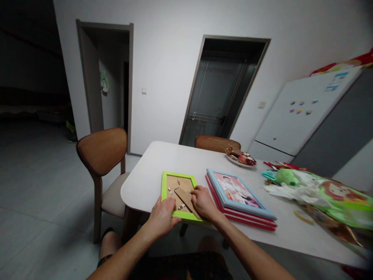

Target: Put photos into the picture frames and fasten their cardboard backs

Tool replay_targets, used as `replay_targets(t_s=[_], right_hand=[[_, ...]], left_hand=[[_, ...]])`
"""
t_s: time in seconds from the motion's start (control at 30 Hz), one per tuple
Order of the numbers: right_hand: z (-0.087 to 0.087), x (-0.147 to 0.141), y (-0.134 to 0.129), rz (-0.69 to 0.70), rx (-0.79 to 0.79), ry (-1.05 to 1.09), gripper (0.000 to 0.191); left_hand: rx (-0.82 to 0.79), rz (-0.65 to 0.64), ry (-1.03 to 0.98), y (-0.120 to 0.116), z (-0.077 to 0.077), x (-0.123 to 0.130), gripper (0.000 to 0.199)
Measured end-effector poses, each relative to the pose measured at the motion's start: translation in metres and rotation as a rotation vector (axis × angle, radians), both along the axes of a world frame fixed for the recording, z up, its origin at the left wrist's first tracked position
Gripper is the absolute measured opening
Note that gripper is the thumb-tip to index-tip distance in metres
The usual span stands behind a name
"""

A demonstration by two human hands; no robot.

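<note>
A lime green picture frame [164, 186] lies face down at the near edge of the white table, its brown backing board [171, 181] and stand leg [186, 200] showing. Small metal clips sit around the board. My left hand [163, 216] grips the near left corner of the frame, fingers closed over its edge. On the right side, my right hand [203, 200] has its fingers pinched together at a metal clip [189, 192]. Just right of it is a stack of frames, a light blue one [214, 181] with a photo on top of red ones [247, 221].
The white table [145, 175] has a plate [253, 165] with wrapped items at its far side. Plastic bags and a green plush item [287, 177] lie on the right. Wooden chairs [103, 151] stand left and behind. A white fridge [303, 112] is at the back right.
</note>
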State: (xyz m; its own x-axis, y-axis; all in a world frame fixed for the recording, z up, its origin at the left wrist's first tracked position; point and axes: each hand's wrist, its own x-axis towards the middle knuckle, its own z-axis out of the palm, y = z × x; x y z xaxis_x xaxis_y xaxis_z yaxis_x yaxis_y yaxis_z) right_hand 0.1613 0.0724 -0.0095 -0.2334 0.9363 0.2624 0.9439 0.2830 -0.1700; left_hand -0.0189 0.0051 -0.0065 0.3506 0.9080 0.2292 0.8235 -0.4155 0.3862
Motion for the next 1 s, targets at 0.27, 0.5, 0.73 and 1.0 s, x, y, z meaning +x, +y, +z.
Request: replay_targets(t_s=[0.27,0.5,0.73,1.0], right_hand=[[-0.004,0.002,-0.012,0.039,0.036,0.015,0.032],[0.005,-0.019,-0.053,0.464,0.077,0.045,0.023],[0.006,-0.019,-0.053,0.463,0.066,0.096,0.022],[0.001,-0.051,0.001,0.298,0.019,0.046,0.027]], left_hand=[[0.017,-0.032,-0.046,0.000,-0.002,-0.004,0.031],[0.026,-0.051,-0.068,0.004,-0.007,-0.008,0.028],[0.030,-0.062,-0.101,0.005,-0.008,-0.008,0.024],[0.034,-0.069,-0.129,0.003,-0.007,-0.009,0.028]])
